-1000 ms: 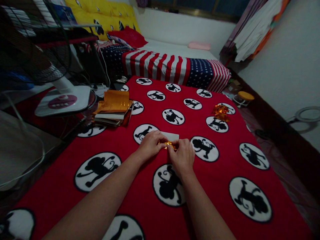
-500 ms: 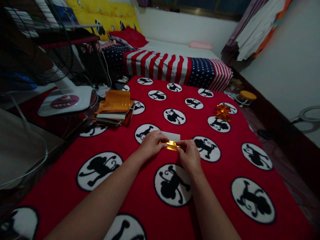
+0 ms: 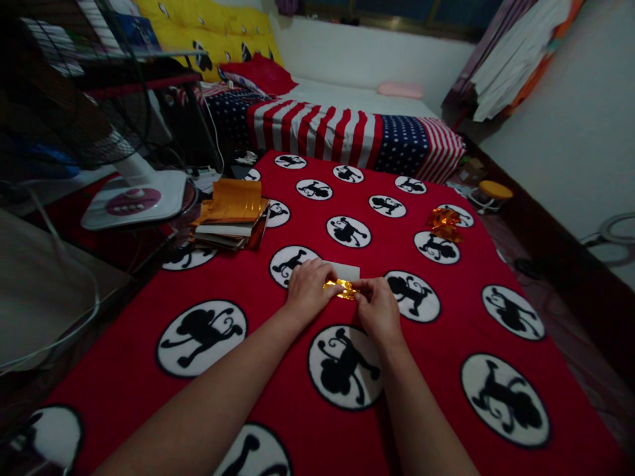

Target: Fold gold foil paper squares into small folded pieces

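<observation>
A small strip of shiny gold foil paper (image 3: pixel 344 289) lies low over the red cloth, stretched between both hands. My left hand (image 3: pixel 311 289) is closed on its left end, the thumb reaching along the foil. At the right end, my right hand (image 3: pixel 381 311) pinches the foil between thumb and fingers. Just behind the strip a pale, flat piece of paper (image 3: pixel 347 272) shows, partly covered by the left hand; I cannot tell whether it joins the foil. A stack of orange-gold and pale sheets (image 3: pixel 233 210) sits up and to the left.
Crumpled orange-gold foil (image 3: pixel 445 223) rests on the right of the red monkey-print cloth (image 3: pixel 461 324). A fan with a white base (image 3: pixel 149 198) stands at the left. Beyond is a bed with a stars-and-stripes cover (image 3: pixel 322 129). A yellow-topped stool (image 3: pixel 495 190) is at the right.
My left hand has slid slightly right along the foil, with its thumb further over the strip. The right hand keeps its pinch. The view has shifted a little.
</observation>
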{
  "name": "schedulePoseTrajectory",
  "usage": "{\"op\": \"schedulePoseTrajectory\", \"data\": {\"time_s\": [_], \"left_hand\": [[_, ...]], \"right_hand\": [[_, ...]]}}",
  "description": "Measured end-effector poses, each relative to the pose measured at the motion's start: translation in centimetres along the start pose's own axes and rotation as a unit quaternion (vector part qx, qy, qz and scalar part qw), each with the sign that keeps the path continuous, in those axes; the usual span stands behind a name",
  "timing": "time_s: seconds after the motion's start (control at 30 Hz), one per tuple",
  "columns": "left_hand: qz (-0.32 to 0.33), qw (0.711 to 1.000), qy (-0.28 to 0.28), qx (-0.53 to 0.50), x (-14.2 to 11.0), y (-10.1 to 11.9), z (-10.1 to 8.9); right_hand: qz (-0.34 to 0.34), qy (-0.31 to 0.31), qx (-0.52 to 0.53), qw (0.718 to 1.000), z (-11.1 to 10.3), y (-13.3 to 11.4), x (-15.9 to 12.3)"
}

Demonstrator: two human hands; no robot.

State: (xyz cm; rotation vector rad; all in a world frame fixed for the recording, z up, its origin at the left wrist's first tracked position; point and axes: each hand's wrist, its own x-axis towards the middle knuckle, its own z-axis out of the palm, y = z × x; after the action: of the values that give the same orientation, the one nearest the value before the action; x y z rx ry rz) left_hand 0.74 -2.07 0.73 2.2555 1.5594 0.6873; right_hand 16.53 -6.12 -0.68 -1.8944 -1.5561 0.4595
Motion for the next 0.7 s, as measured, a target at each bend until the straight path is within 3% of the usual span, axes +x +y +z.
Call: {"op": "schedulePoseTrajectory", "data": {"time_s": [0.33,0.57,0.7], "left_hand": [[0.096,0.979,-0.101,-0.147,0.9,-3.9,-0.6],[0.083,0.989,-0.056,-0.104,0.7,-3.0,-0.5],[0.080,0.987,-0.064,-0.120,0.7,-3.2,-0.4]], "right_hand": [[0.004,-0.005,0.008,1.000,-0.2,0.0,0.1],[-0.001,-0.003,0.013,1.000,-0.1,0.1,0.1],[0.002,-0.005,0.013,1.000,-0.2,-0.1,0.0]]}}
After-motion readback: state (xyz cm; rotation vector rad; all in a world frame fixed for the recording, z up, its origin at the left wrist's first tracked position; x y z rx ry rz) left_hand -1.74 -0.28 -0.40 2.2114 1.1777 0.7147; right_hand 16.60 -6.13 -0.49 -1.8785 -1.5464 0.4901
